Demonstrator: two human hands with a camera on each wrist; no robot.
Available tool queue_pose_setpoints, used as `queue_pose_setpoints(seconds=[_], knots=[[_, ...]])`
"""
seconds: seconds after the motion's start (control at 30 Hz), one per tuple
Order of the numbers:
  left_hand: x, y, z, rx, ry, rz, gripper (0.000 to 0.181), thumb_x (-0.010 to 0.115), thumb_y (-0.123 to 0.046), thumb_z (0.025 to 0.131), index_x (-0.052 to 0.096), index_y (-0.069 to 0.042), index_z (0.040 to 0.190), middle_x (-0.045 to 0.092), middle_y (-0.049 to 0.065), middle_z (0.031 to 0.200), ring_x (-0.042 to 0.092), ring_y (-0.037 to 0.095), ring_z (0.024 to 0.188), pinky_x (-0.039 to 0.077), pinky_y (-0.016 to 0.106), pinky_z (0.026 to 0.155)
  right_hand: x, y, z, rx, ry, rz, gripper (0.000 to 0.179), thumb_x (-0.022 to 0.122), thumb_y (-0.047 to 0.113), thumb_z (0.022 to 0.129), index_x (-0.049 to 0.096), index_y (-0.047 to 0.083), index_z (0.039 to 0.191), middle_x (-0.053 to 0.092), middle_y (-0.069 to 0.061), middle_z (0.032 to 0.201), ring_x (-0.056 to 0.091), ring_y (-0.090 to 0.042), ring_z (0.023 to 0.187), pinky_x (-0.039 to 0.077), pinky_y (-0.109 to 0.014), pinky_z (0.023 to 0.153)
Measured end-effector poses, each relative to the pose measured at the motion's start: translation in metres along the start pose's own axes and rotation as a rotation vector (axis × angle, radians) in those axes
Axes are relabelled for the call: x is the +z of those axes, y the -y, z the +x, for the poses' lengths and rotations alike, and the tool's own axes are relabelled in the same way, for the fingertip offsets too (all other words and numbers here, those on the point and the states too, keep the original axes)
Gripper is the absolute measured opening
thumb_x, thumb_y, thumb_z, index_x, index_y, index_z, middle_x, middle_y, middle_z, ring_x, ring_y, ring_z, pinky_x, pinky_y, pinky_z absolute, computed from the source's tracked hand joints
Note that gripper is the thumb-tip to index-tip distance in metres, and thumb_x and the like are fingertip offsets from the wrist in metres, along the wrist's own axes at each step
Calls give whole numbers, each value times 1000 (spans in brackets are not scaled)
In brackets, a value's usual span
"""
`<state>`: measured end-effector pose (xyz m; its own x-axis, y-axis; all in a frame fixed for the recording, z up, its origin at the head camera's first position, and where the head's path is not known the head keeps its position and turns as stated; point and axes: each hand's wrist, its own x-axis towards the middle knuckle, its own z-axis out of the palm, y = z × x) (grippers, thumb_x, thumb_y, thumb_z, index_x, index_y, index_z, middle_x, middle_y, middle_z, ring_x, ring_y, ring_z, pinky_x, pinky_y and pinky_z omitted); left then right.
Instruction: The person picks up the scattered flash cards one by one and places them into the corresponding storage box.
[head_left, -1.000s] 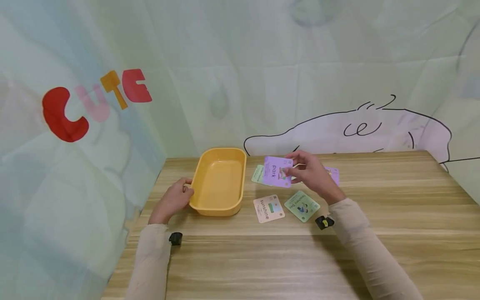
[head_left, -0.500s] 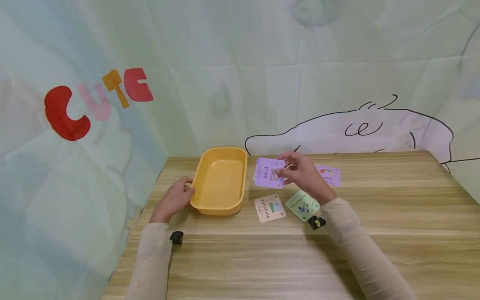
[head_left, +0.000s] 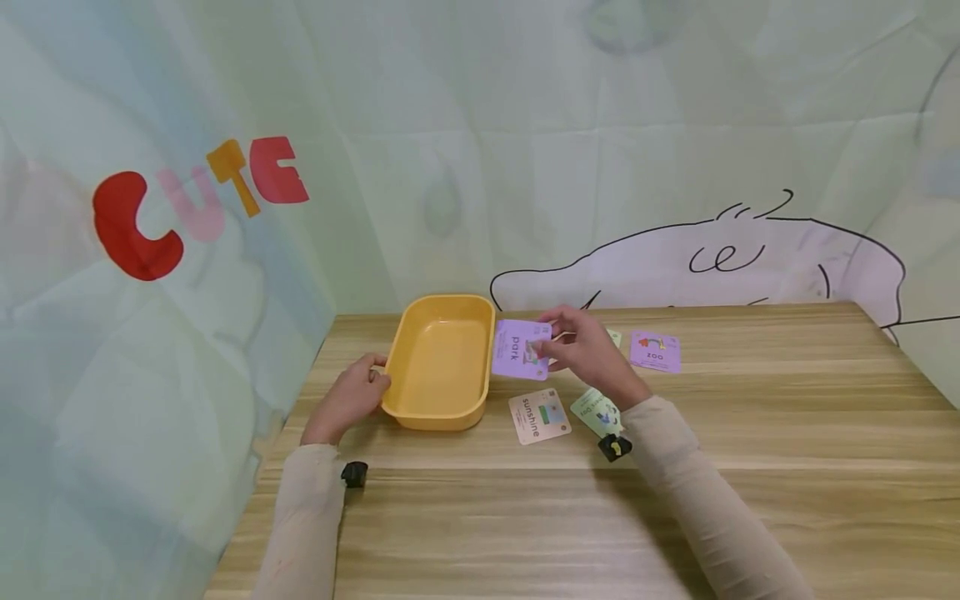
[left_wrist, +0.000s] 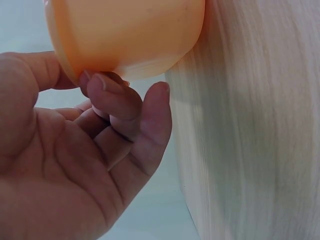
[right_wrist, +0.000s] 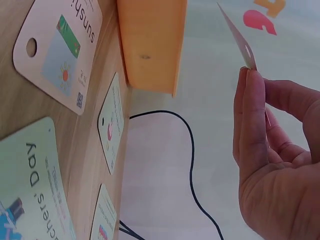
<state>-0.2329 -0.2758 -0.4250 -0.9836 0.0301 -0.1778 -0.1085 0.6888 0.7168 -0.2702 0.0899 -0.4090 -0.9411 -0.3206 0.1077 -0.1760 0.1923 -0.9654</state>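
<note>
My left hand (head_left: 348,398) grips the left rim of a yellow plastic tray (head_left: 386,402); in the left wrist view, thumb and fingers pinch that rim (left_wrist: 62,45). Between thumb and fingers, my right hand (head_left: 588,350) pinches a purple "park" word card (head_left: 513,354), held up beside the tray's right wall. The right wrist view shows this card (right_wrist: 239,37) nearly edge-on. Below it on the table lies a pale "sunshine" card (head_left: 534,419). A green "Teachers' Day" card (head_left: 595,412) is partly covered by the right wrist.
A purple "zoo" card (head_left: 655,352) lies right of the right hand. Two green cards lie farther back, one (right_wrist: 111,127) near the tray and another (right_wrist: 103,217) beyond it. Printed fabric (head_left: 637,167) hangs behind the wooden table (head_left: 465,525).
My right hand has moved left with the "park" card, up to the tray's right side. The "zoo" card has come into full view. The left hand stays on the rim.
</note>
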Motion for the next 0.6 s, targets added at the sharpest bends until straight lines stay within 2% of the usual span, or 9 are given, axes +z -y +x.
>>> queue_pose_setpoints(seconds=[0.4,0.6], knots=[[0,4,1,11,11,2,40,42,-18,101,47,-1,137,52,6,74,50,20,61,43,33,60,19,3,4,60,3,5,38,72,-2,89,62,5,125,64,-18,103,68,-29,89,62,-42,74],[-1,3,1,18,8,7,41,42,-17,101,47,-1,138,52,6,73,50,19,60,42,33,59,25,3,6,60,3,1,39,72,-2,89,62,5,126,63,-17,103,69,-28,89,62,-39,72]])
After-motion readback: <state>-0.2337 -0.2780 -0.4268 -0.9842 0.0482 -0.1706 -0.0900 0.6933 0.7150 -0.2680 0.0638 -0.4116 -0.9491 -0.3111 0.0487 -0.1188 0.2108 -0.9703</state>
